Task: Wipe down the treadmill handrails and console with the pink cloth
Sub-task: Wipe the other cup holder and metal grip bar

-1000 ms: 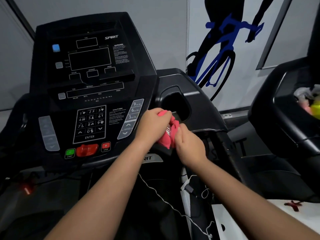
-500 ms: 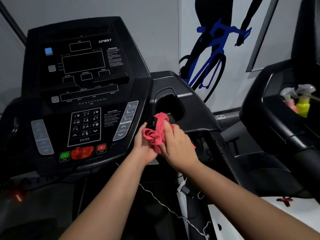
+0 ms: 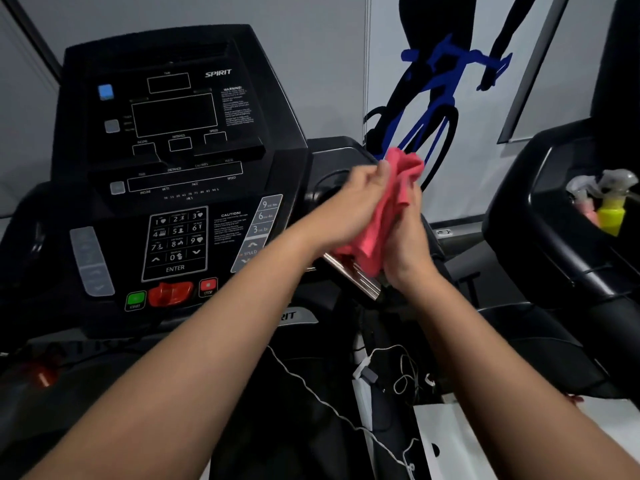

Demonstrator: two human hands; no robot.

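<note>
Both bare forearms reach forward and converge. The left hand [image 3: 356,206] grips the upper folds of a crumpled pink cloth [image 3: 398,188] with curled fingers. The right hand [image 3: 407,247], fingers raised, clasps the cloth from the opposite side.

I can't see fingers of right hand [image 3: 407,247] behind pink cloth [image 3: 377,220]; cup holder [image 3: 329,183] half behind left hand [image 3: 349,206]; spray bottles [image 3: 609,206] blurred, clipped at edge; console [image 3: 173,116] print unreadable.

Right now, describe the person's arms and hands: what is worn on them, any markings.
The left forearm and right forearm are bare to the frame's edge, no sleeves. The left hand and right hand wear no gloves; neither wrist carries a watch or band. No markings show. Some fingers are hidden, so rings cannot be ruled out.
</note>
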